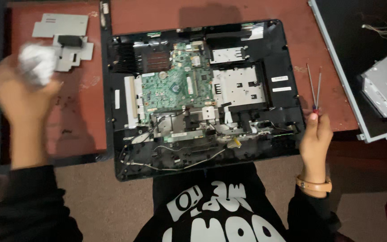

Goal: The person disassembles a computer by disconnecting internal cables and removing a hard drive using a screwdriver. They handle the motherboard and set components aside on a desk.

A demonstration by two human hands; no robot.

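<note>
Opened all-in-one computer chassis (202, 94) lies flat, back cover off, centred on the reddish table (157, 13), its near edge overhanging toward the person's lap. Probably laid that way so every board is reachable from above.

Left hand (21, 96): raised over the table's left side, motion-blurred, fingers closed around a crumpled white wad (36, 62), tissue or cloth, can't tell which. Held clear of the chassis, not touching it.

Right hand (315, 136): at the chassis's right edge, near its near-right corner. Fingers pressed together pinching two thin screwdrivers (314, 87) by their handles, shafts pointing away from the person and lying over the table just beside the chassis. Looks like a parked grip, keeping the tools ready without putting them down. Tan band (314, 184) on that wrist.

Inside the chassis: green mainboard (175, 85) left of centre, finned heatsink (122, 56) at the far-left corner, silver shield plates (238, 85) to the right, loose cables (175, 157) trailing along the near edge.

Removed parts are staged off to the sides, away from the work: grey metal brackets (66, 38) at the table's far-left corner, a silver drive cage (386, 85) resting on a separate dark panel (350, 49) at the far-right.
</note>
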